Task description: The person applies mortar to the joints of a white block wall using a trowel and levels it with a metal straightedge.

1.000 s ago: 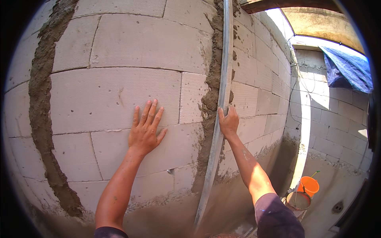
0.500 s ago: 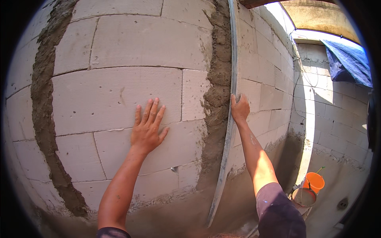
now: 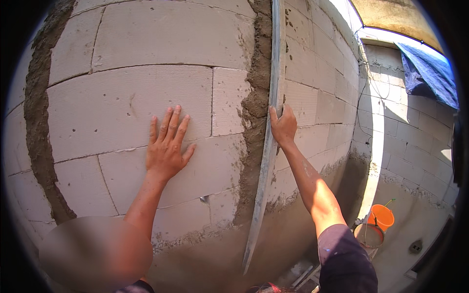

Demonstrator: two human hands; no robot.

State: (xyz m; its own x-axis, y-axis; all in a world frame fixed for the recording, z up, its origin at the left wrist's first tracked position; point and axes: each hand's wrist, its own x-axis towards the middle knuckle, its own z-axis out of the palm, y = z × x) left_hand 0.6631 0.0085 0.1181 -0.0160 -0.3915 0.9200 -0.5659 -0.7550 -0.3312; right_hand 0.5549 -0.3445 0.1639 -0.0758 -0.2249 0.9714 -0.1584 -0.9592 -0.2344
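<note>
My left hand (image 3: 168, 146) lies flat on the pale block wall (image 3: 127, 107), fingers spread and holding nothing. To its right, my right hand (image 3: 284, 126) grips a long metal straightedge (image 3: 277, 53), with the thumb at its left edge and the fingers at the far side, partly hidden. The straightedge stands nearly upright, its lower end leaning left. It runs along a rough vertical strip of wet grey mortar (image 3: 255, 97), covering that strip's right side. Farther left, a second mortar strip (image 3: 36, 112) runs down the blocks.
An orange bucket (image 3: 382, 216) and a mortar-crusted bucket (image 3: 369, 236) stand at the lower right. A blue tarp (image 3: 427, 73) hangs over the far block wall (image 3: 405, 127), where a cable dangles. A blurred patch covers part of my left forearm.
The view has shifted, so wall and hands sit farther left in it. Mortar specks now show right of the straightedge, which has moved slightly left across the strip. Both hands keep their hold and pose.
</note>
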